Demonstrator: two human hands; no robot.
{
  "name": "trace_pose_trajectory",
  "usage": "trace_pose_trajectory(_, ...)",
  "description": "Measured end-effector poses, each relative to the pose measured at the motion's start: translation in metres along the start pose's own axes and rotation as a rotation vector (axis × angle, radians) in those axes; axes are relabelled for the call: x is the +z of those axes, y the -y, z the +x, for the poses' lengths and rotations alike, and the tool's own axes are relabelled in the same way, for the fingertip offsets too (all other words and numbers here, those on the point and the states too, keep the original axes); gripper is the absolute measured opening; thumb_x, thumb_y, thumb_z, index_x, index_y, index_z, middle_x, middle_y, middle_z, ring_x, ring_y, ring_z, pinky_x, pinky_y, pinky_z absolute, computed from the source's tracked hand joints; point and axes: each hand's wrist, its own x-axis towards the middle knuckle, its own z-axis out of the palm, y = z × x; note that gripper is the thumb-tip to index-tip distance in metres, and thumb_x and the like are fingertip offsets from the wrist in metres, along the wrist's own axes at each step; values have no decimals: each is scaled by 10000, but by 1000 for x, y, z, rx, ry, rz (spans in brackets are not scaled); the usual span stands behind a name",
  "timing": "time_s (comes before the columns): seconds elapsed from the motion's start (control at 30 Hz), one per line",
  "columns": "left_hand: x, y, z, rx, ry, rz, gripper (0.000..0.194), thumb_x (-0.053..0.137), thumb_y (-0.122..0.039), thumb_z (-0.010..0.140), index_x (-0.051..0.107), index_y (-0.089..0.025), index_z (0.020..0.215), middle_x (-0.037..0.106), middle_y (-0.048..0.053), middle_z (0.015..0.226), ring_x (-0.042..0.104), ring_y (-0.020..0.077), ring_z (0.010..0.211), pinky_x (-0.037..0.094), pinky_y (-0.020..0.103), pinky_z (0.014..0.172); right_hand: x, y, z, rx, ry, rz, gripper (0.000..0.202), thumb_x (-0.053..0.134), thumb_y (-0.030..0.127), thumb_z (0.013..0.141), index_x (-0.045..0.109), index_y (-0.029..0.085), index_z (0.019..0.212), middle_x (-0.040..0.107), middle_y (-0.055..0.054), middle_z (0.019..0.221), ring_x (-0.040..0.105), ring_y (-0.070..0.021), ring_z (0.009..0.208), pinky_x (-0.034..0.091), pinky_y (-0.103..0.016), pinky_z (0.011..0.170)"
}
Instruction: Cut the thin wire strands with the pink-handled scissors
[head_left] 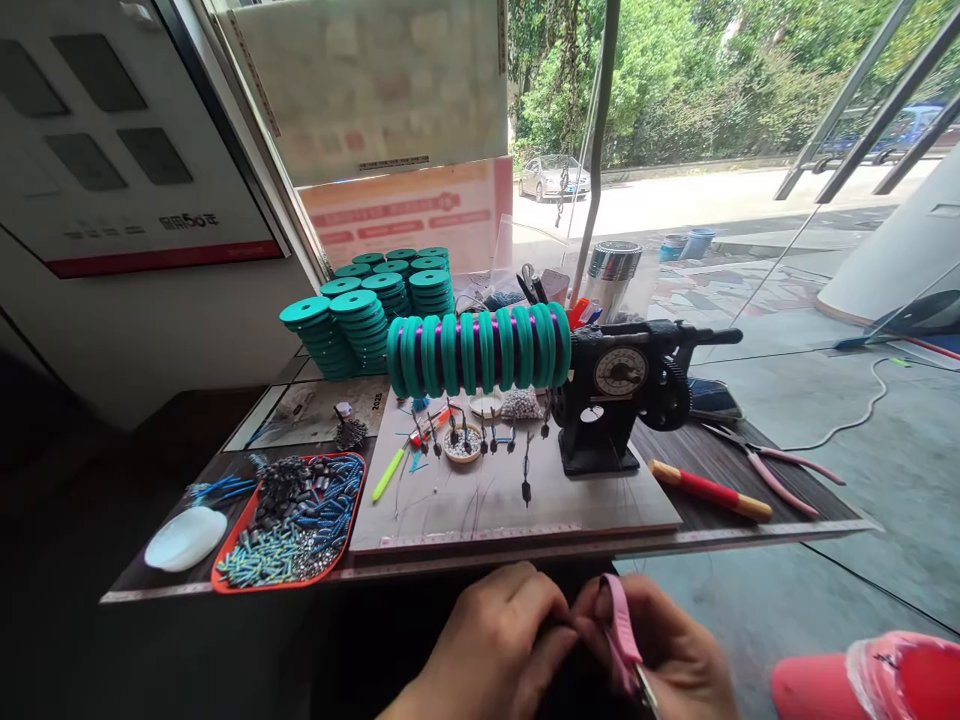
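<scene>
My left hand (499, 640) and my right hand (675, 655) meet low in front of the table edge, fingers pinched together. The right hand grips a small pink-handled tool (622, 640). The left fingertips pinch something tiny against it; I cannot make out what. Behind, a row of green spools (480, 350) wound with purple line sits on the shaft of a black hand-crank winding machine (622, 400). Small black sinkers on lines (480, 435) hang below the spools over a pale board (525, 500).
A red tray (289, 525) of blue and black small parts lies at the left, with a white lid (184, 538) beside it. Stacks of green spools (367, 300) stand at the back. A red-handled tool (709, 490) and pink pliers (780, 470) lie at the right. A red stool (870, 685) is near my right.
</scene>
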Motion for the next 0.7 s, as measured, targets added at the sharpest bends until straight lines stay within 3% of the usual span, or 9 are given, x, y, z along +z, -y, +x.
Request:
trace_pose_trajectory(0.17, -2, 8, -1, 71, -121, 186, 196, 431, -114, 881, 556, -170, 740, 603, 26, 666, 566, 164, 600, 458, 248, 529, 6, -5, 7, -71, 14, -65, 160, 713, 337, 683, 629, 203, 654, 607, 18, 603, 521, -114, 527, 418, -187, 499)
trace_pose_trajectory(0.5, -9, 19, 4, 46, -192, 270, 211, 442, -124, 885, 584, -160, 735, 601, 29, 673, 548, 174, 589, 453, 289, 538, 13, -13, 19, -183, -11, -109, 86, 715, 308, 704, 662, 249, 737, 635, 51, 633, 563, -94, 563, 457, -142, 568)
trace_pose_trajectory(0.7, -16, 37, 10, 17, -261, 365, 235, 441, -143, 900, 609, -158, 738, 599, 32, 678, 530, 176, 622, 420, 285, 573, 5, -26, 14, -411, -65, -352, 92, 633, 316, 793, 656, 256, 860, 713, 1, 757, 666, -153, 664, 526, -204, 628)
